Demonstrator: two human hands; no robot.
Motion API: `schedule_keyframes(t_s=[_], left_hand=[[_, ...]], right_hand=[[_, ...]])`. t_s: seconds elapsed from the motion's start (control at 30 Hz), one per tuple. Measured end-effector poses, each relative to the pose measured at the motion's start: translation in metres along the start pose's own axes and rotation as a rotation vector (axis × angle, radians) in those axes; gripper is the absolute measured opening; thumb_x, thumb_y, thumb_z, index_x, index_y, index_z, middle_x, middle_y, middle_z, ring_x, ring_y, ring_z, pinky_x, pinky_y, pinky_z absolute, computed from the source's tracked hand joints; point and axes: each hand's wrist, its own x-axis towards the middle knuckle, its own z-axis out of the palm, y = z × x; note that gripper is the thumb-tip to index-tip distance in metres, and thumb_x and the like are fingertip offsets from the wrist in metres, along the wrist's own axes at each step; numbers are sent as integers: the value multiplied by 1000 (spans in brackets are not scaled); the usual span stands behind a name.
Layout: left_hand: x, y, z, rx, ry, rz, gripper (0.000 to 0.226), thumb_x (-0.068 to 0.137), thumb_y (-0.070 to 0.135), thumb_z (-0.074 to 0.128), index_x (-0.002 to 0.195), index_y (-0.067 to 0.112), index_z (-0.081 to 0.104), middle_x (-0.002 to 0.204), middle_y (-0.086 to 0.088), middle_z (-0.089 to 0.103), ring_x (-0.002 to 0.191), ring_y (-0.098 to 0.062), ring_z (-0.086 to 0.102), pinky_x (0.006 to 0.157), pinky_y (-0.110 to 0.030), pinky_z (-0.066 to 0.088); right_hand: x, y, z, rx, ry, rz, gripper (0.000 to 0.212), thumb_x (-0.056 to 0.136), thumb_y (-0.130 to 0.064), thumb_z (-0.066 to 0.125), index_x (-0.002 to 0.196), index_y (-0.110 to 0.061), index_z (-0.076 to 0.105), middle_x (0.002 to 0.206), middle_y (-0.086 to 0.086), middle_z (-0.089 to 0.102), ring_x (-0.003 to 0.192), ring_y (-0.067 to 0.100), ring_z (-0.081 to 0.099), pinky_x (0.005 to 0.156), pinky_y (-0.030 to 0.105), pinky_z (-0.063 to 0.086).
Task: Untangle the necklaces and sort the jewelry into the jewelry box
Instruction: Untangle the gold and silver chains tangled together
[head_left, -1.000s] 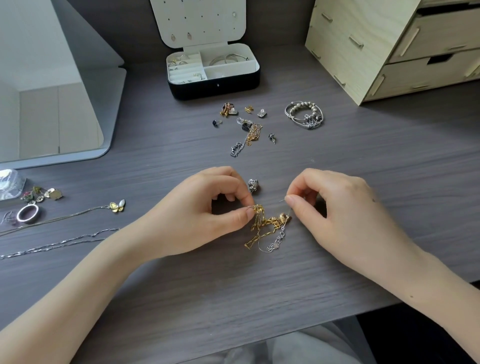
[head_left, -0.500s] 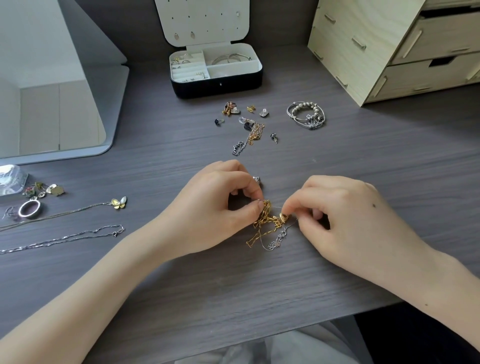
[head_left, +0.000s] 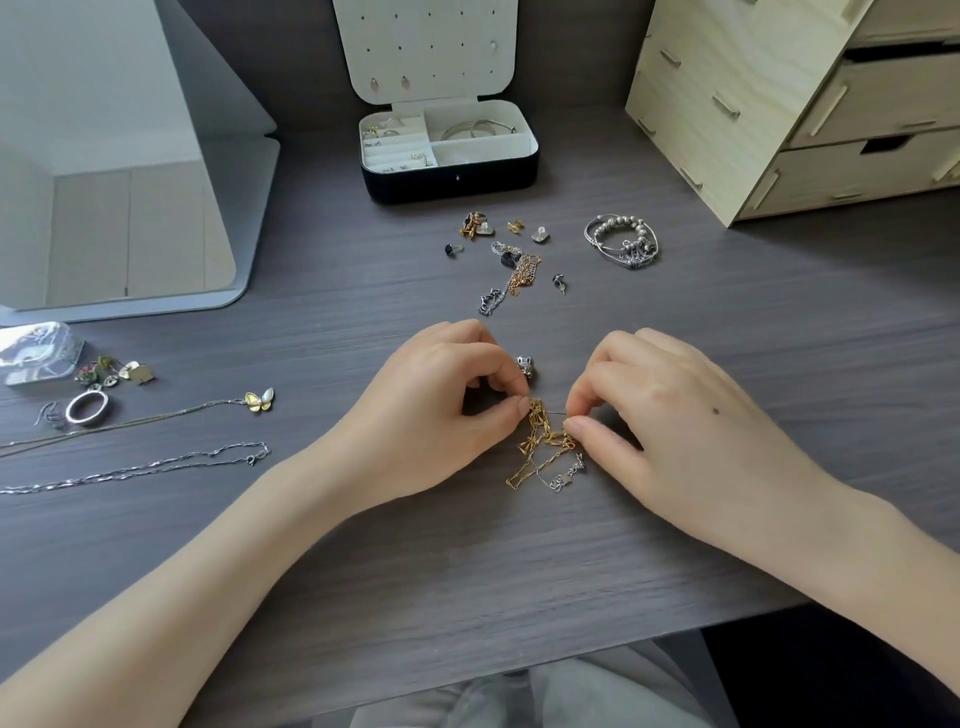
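Both pinching: left hand (head_left: 436, 410) at 9 o'clock, right hand (head_left: 670, 415) at 3, fingers clamped tight on tangled necklaces (head_left: 540, 447) between them; slack trails toward 6, jewelry box (head_left: 452, 176) well off at 12.

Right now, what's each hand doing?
Left hand: pinching the tangled gold chain.
Right hand: pinching the same tangle.

I see a knot of gold and silver chains (head_left: 543, 452) pinched between my left hand (head_left: 436, 410) and right hand (head_left: 670, 415), its loose loops lying on the counter (head_left: 519, 571). The jewelry box (head_left: 449, 166), black with white compartments, stands open well beyond both hands.
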Motion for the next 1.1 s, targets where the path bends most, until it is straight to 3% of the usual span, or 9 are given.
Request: schedule_keyframes(t_s=[0.17, 0.37, 0.47, 0.57, 0.67, 0.77, 0.93, 1.0, 1.1], left_hand=[[-1, 0, 0, -9, 7, 4, 12, 76, 34, 59, 78, 25, 67, 81, 12, 55, 80, 1, 46, 70, -5, 32], [-2, 2, 0, -26, 3, 3, 2, 77, 34, 58, 76, 34, 59, 81, 14, 55, 80, -1, 47, 71, -5, 32], [-3, 0, 0, -24, 16, 12, 7, 77, 32, 59, 78, 28, 64, 81, 13, 56, 80, -1, 47, 71, -4, 31], [-3, -1, 1, -10, 31, 26, 10, 77, 30, 59, 79, 24, 67, 81, 11, 56, 80, -2, 47, 71, -4, 31], [-3, 0, 1, -22, 45, 33, 7, 78, 28, 60, 78, 24, 66, 80, 11, 56, 79, -2, 47, 71, -5, 32], [-5, 2, 2, -72, 70, 23, 6, 78, 26, 60, 77, 23, 65, 82, 11, 57, 79, -2, 50, 71, -5, 33], [-7, 5, 1, -338, 88, -84, 6, 78, 26, 60, 76, 22, 63, 84, 11, 66, 81, -9, 58, 79, -23, 46], [-7, 7, -1, -528, 68, -155, 7, 79, 26, 61, 75, 22, 65, 87, 9, 71, 86, -20, 63, 84, -31, 49], [-5, 11, -3, -689, 73, -198, 12, 86, 14, 64, 74, 18, 62, 90, 5, 73, 91, -23, 65, 84, -29, 49]], right_hand=[[0, 0, -4, 49, 96, -24, 25, 84, -31, 44, 74, -16, 62, 78, -3, 58, 73, 17, 46, 69, 28, 32], [6, -2, -36, 367, 104, 84, 9, 83, -31, 53, 75, -27, 56, 66, -18, 56, 69, -6, 51, 66, 6, 37], [11, -2, -46, 566, 75, 146, 12, 89, -26, 58, 78, -20, 60, 74, -10, 69, 65, 9, 62, 62, 21, 47], [15, 0, -51, 695, 54, 187, 12, 93, -12, 53, 83, -10, 58, 77, -3, 73, 66, 8, 66, 58, 15, 46], [16, 2, -51, 722, 53, 197, 13, 96, -11, 50, 83, -11, 55, 77, -2, 73, 68, 10, 67, 57, 22, 49], [19, 3, -51, 712, 89, 199, 14, 96, -11, 48, 83, -14, 54, 76, 0, 72, 71, 8, 67, 60, 15, 46], [22, 4, -49, 836, 120, 241, 15, 87, -29, 41, 82, -18, 49, 80, 4, 72, 76, 13, 70, 68, 29, 56], [23, 5, -48, 890, 125, 269, 15, 90, -28, 41, 82, -17, 48, 81, 5, 72, 78, 15, 70, 71, 32, 57], [23, 6, -46, 969, 137, 320, 19, 101, -16, 38, 84, -14, 47, 87, 7, 71, 83, 19, 70, 79, 39, 56]])
